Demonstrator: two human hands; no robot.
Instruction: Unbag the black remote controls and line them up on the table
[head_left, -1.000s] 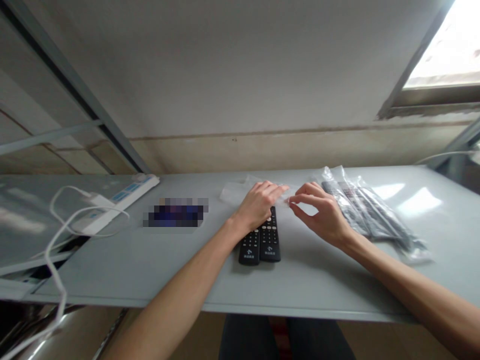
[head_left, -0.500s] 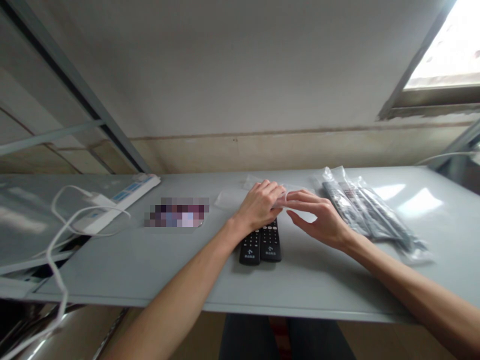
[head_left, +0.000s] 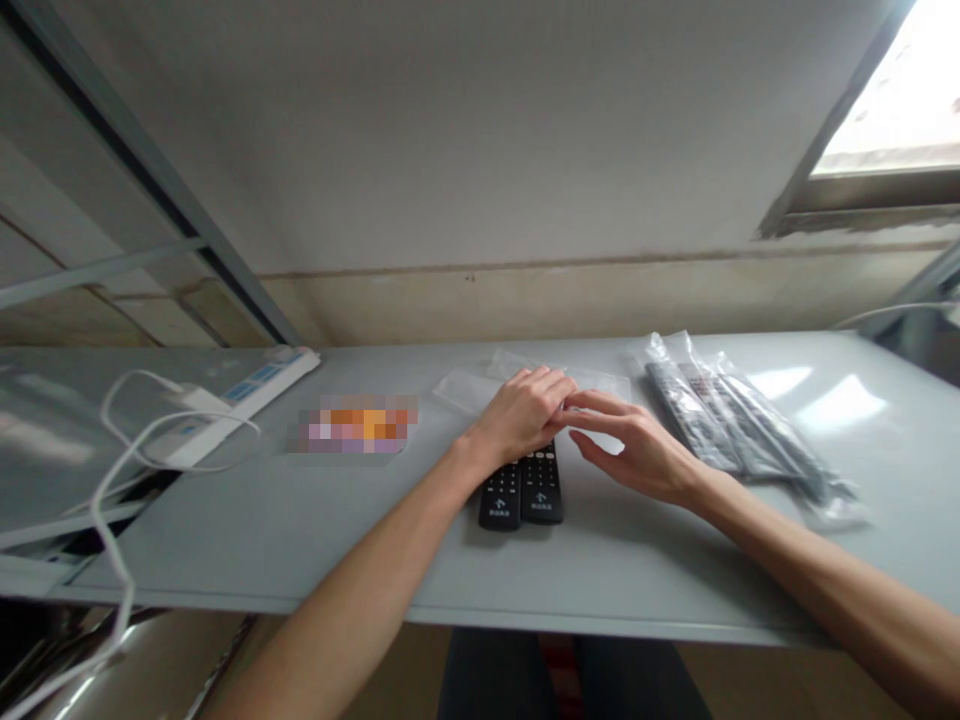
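Note:
Two black remote controls (head_left: 541, 490) lie side by side on the grey table, their upper ends hidden beneath my left hand (head_left: 525, 408). That hand is curled closed over them; whatever its fingers pinch is out of sight. My right hand (head_left: 626, 440) meets the left fingertips from the right, with its fingers stretched out and its thumb apart, and I see nothing held in it. Flat clear plastic bags (head_left: 459, 392) lie just behind the left hand. To the right of my right hand rest several remote controls in clear plastic sleeves (head_left: 701, 415).
A white power strip (head_left: 244, 410) with white cables (head_left: 112, 540) occupies the table's left side. Between it and my left arm lies a blurred-out flat object (head_left: 356, 425). The wall (head_left: 480, 300) runs behind the table; the front edge (head_left: 525, 622) is close to me.
Both hands have shifted slightly, and the right fingertips now overlap the left ones. A strip of clear film seen between them earlier is no longer visible. The picture on the blurred object changed colour.

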